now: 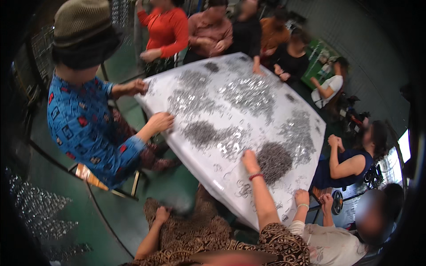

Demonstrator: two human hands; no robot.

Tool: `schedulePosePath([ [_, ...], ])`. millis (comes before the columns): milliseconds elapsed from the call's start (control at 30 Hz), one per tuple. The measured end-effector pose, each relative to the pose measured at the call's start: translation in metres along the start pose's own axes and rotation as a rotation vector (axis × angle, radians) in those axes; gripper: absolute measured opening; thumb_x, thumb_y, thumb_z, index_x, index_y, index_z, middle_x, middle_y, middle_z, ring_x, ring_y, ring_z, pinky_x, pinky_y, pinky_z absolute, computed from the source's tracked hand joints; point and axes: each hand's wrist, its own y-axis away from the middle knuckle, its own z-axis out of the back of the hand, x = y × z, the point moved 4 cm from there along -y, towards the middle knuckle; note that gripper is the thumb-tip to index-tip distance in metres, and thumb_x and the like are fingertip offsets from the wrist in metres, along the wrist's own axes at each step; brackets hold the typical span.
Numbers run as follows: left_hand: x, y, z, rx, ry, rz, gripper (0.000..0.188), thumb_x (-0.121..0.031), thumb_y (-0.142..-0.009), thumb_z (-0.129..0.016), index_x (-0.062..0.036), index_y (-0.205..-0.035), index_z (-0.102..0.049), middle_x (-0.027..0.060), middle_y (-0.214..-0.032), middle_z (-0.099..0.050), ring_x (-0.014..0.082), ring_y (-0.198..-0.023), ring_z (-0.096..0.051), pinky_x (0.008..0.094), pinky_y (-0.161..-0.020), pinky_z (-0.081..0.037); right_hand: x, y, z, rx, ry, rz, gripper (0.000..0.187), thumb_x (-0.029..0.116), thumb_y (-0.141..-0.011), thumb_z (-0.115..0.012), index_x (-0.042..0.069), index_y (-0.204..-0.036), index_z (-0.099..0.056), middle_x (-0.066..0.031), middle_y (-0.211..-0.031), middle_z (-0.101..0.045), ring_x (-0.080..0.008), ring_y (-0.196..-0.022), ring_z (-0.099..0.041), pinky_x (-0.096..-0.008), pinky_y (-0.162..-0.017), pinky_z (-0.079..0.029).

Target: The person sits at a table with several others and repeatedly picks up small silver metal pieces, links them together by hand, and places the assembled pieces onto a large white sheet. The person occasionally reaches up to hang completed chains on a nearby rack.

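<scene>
My right hand, with a red band at its wrist, reaches over a large table with a white cover. Its fingers are closed, and whatever they may hold is hidden. Just right of it lies a dense dark heap of small metal pieces. Shiny loose pieces are scattered to its left. My left hand rests closed over my lap, on brown patterned cloth, away from the table. What is inside it, if anything, cannot be seen.
More metal pieces spread over the table. A person in a blue patterned shirt stands at its left edge with both hands on it. Close on my right, a co-worker's hand is at the edge. Several people line the far side.
</scene>
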Motion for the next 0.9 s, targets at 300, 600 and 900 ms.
schedulePosePath([
  [300,-0.049,-0.015,0.005,0.163,0.151,-0.026,0.028,0.003,-0.086,-0.054,-0.0036,-0.108,-0.070,0.0167,-0.099,-0.071,0.0298,-0.095,-0.068,0.0370,-0.086,-0.052,0.008,0.027,0.005,-0.064,-0.025,0.068,0.025,-0.006,-0.080,-0.049,-0.006,-0.104,-0.056,-0.0302,-0.090,-0.061,-0.0477,-0.088,-0.059,-0.0505,-0.081,-0.048],
  [600,-0.196,-0.015,0.142,-0.415,0.427,-0.208,0.020,-0.010,-0.094,-0.061,-0.0016,-0.112,-0.067,0.0105,-0.091,-0.066,0.0187,-0.080,-0.063,0.0288,-0.072,-0.050,0.054,0.074,0.094,-0.336,-0.283,-0.108,0.037,-0.001,-0.080,-0.058,-0.008,-0.116,-0.061,-0.0158,-0.083,-0.064,-0.0246,-0.065,-0.061,-0.0332,-0.063,-0.052],
  [900,-0.361,-0.154,0.132,-0.207,-0.262,-0.705,0.016,-0.019,-0.080,-0.073,-0.0050,-0.087,-0.074,0.0133,-0.088,-0.065,0.0333,-0.087,-0.059,0.0429,-0.075,-0.050,0.142,0.160,0.012,0.615,-1.925,-0.691,0.014,0.005,-0.084,-0.059,-0.006,-0.093,-0.063,-0.0117,-0.074,-0.063,-0.0160,-0.062,-0.059,-0.0246,-0.051,-0.044],
])
